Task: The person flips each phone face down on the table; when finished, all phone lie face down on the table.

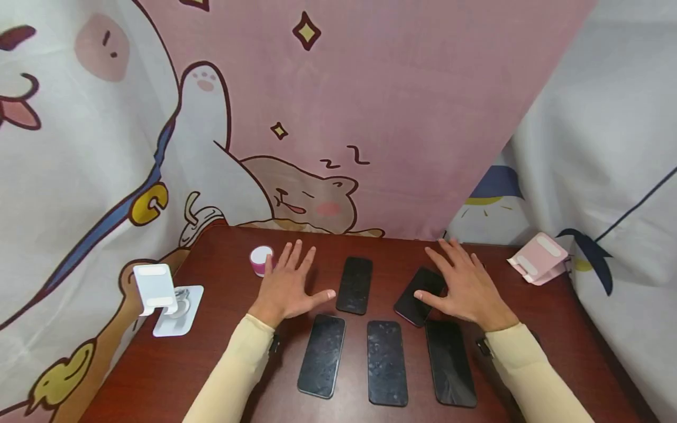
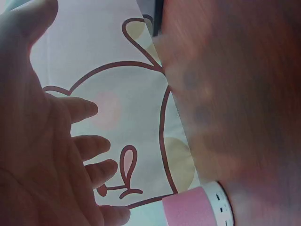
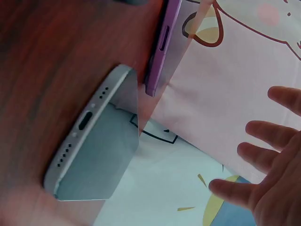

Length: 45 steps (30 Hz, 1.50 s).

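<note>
My left hand [image 1: 288, 291] is held over the table, fingers spread, grasping nothing. Its fingertips overlap a small pink cylinder with a white top [image 1: 261, 258] in the head view; the left wrist view shows ports on this cylinder [image 2: 188, 209]. My right hand [image 1: 468, 288] is spread too, its thumb overlapping a tilted dark phone [image 1: 409, 310]. A purple-edged phone [image 3: 162, 52] and a silver-edged phone [image 3: 89, 136] appear in the right wrist view, apart from the fingers. Another black phone [image 1: 354, 286] lies between the hands.
Nearer me lie three more phones in a row: a left one [image 1: 321, 357], a middle one [image 1: 387, 363] and a right one [image 1: 451, 364]. A white phone stand [image 1: 153, 288] is at the left edge, a pink stand [image 1: 539, 258] at the back right. Printed cloth [image 1: 423, 117] hangs around the table.
</note>
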Available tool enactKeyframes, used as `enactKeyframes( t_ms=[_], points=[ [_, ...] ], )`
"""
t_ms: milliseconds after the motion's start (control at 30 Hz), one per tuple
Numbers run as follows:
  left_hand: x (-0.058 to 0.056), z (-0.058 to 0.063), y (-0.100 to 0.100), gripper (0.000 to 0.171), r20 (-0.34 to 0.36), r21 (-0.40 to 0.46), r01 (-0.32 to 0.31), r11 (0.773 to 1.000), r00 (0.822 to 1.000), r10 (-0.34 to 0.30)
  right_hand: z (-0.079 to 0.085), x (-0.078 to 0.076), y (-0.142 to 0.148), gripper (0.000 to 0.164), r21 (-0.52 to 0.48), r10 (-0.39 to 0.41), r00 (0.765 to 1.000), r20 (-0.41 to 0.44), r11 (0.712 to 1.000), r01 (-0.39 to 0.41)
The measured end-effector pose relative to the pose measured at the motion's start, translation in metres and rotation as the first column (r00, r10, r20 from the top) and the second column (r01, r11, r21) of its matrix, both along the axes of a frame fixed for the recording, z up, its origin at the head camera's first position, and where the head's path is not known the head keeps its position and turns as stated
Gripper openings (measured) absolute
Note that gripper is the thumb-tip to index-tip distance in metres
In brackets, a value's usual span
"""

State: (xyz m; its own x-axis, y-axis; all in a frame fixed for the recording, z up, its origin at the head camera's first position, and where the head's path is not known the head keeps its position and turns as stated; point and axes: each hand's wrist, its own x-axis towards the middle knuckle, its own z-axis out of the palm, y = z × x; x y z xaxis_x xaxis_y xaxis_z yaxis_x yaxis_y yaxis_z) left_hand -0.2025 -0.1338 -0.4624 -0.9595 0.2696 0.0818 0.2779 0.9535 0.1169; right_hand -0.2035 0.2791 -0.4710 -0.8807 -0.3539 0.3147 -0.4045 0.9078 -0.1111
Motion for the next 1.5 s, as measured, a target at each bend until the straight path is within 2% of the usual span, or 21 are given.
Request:
enactKeyframes(
  t_ms=[167, 467, 633, 833, 933, 1167, 1367, 1500],
  points=[
    [0.009, -0.001, 0.005, 0.113, 0.042, 0.103, 0.003, 0.995, 0.999, -0.008, -0.004, 0.013, 0.001, 0.101, -0.047, 0.025, 0.999, -0.022, 0.999, -0.026],
    [0.027, -0.001, 0.021, 0.102, 0.103, 0.309, 0.007, 0.951, 0.994, -0.041, -0.007, 0.038, 0.003, 0.093, -0.101, 0.004, 1.000, 0.007, 0.995, -0.004],
    [0.032, 0.001, 0.030, 0.092, 0.092, 0.392, 0.049, 0.919, 0.992, -0.092, -0.004, 0.050, 0.005, 0.089, -0.142, -0.029, 0.997, 0.074, 0.989, 0.039],
    [0.041, -0.004, 0.041, 0.079, 0.071, 0.434, 0.094, 0.896, 0.988, -0.139, -0.002, 0.061, 0.006, 0.081, -0.231, -0.015, 0.994, 0.111, 0.972, 0.041],
    [0.047, -0.008, 0.049, 0.073, 0.076, 0.469, 0.104, 0.877, 0.985, -0.157, -0.003, 0.067, 0.009, 0.076, -0.277, -0.011, 0.994, 0.111, 0.960, 0.042],
    [0.058, -0.019, 0.074, 0.059, 0.064, 0.550, 0.147, 0.822, 0.974, -0.217, -0.010, 0.082, 0.020, 0.063, -0.313, -0.044, 0.997, 0.062, 0.948, 0.061],
    [0.068, -0.021, 0.096, 0.054, 0.058, 0.592, 0.185, 0.784, 0.961, -0.270, -0.009, 0.095, 0.033, 0.057, -0.342, -0.100, 0.991, 0.084, 0.932, 0.123],
    [0.074, -0.020, 0.111, 0.053, 0.064, 0.630, 0.202, 0.750, 0.949, -0.309, -0.009, 0.104, 0.043, 0.053, -0.380, -0.125, 0.985, 0.118, 0.911, 0.161]
  ],
)
